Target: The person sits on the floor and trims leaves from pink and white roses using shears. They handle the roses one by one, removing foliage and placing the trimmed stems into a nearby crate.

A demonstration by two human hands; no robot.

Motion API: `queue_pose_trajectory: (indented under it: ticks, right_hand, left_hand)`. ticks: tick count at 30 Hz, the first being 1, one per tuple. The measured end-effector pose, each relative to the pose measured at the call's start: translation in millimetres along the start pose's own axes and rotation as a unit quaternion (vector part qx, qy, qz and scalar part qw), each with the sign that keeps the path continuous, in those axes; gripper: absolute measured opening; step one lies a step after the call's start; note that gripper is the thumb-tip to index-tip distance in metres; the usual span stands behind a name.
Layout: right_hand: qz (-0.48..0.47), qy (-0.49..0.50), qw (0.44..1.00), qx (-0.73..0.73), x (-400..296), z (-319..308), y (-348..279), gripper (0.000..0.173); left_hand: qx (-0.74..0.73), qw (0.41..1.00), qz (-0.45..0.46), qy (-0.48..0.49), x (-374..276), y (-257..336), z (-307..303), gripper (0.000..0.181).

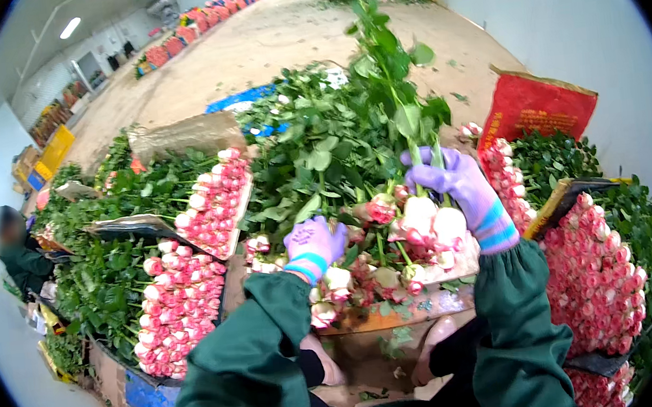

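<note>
My right hand (458, 180), in a purple knitted glove with blue stripes, grips a few long rose stems. Their leafy ends (384, 48) point away from me, and large white-and-pink blooms (429, 222) hang just below the fingers. My left hand (314, 246), gloved alike, reaches into the loose roses at the near side of the leafy pile (320, 150). Whether its hidden fingers grasp a stem I cannot tell. Under the right-hand blooms lies a pale board (457, 261). Loose rose heads (334, 283) lie between my hands and the wooden bench edge (374, 317).
Packed pink-and-white roses fill the left stack (176, 308) and the right stack (593, 277), with dividers between layers. A red printed sack (536, 104) stands behind the right stack. Another person (21, 253) works at far left. More flower bundles (183, 36) line the concrete floor (284, 35).
</note>
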State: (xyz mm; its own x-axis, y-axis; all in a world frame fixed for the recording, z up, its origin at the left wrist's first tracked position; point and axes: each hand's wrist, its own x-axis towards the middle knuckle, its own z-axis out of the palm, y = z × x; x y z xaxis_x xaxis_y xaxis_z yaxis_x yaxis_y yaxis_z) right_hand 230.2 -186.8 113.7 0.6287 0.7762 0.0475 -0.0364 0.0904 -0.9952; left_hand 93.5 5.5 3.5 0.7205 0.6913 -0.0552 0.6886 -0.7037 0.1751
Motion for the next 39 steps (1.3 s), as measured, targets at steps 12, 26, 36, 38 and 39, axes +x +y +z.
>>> queue_pose_trajectory:
  ticks: [12, 26, 36, 38, 39]
  right_hand:
    - [-0.027, 0.053, 0.998, 0.034, -31, 5, 49, 0.027]
    - [-0.064, 0.072, 0.99, -0.106, -38, -3, 62, 0.016]
    - [-0.052, 0.06, 0.997, -0.02, -41, 9, 68, 0.021]
    - [-0.049, 0.064, 0.995, -0.053, -42, 12, 75, 0.021]
    - [-0.054, 0.054, 0.996, -0.052, -42, 14, 79, 0.021]
  left_hand:
    - [-0.402, 0.849, 0.33, 0.087, -65, 52, -26, 0.036]
    - [-0.669, 0.688, 0.122, -0.253, -60, 54, -44, 0.044]
    - [-0.671, 0.711, 0.112, -0.179, -81, 22, -25, 0.043]
    - [-0.678, 0.704, 0.11, -0.182, -85, 23, -23, 0.042]
    - [-0.689, 0.691, 0.116, -0.188, -87, 24, -22, 0.041]
